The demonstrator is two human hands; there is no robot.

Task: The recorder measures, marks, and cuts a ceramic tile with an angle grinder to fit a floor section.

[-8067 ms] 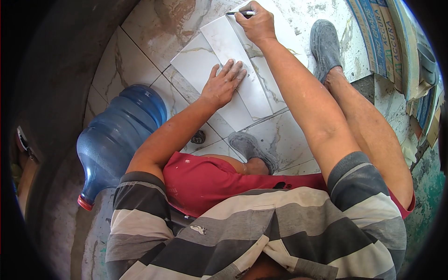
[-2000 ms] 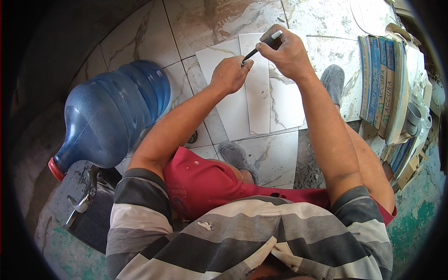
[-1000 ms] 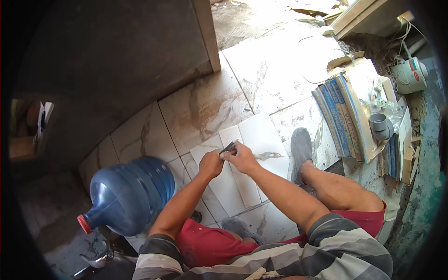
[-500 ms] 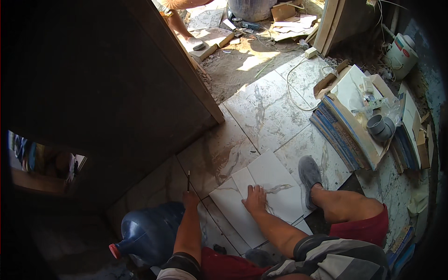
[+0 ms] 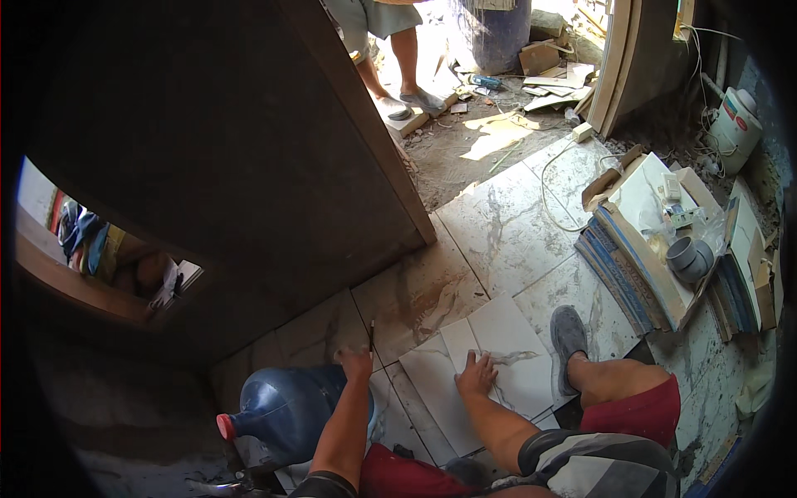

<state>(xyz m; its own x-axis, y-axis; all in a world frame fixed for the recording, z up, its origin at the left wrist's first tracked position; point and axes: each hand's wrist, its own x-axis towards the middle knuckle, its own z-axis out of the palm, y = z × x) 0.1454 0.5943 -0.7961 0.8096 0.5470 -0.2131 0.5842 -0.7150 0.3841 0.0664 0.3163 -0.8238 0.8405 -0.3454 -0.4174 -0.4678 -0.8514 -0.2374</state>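
Observation:
My left hand (image 5: 354, 365) is closed on a slim dark marker (image 5: 373, 335), which stands upright just beside the blue water jug (image 5: 286, 415) at lower middle left. My right hand (image 5: 477, 378) rests with fingers apart on white veined tiles (image 5: 519, 349) laid loose and overlapping on the tiled floor (image 5: 461, 216), one of them a narrower piece. My right foot in a grey slip-on shoe (image 5: 569, 336) is just right of these tiles. The lower part of my left hand's grip is hard to make out.
A dark wall (image 5: 207, 149) with a low opening stands left. Beyond the doorway are another person's legs (image 5: 405, 58), a large drum (image 5: 490, 37) and rubble. Tile boxes (image 5: 614, 257) with a grey pipe fitting (image 5: 687, 259), a loose cable (image 5: 548, 199) and a white container (image 5: 732, 133) line the right.
The marker has passed from my right hand to my left. My hands have separated, the right spreading on the tiles. The view has tilted up, showing the doorway and the other person.

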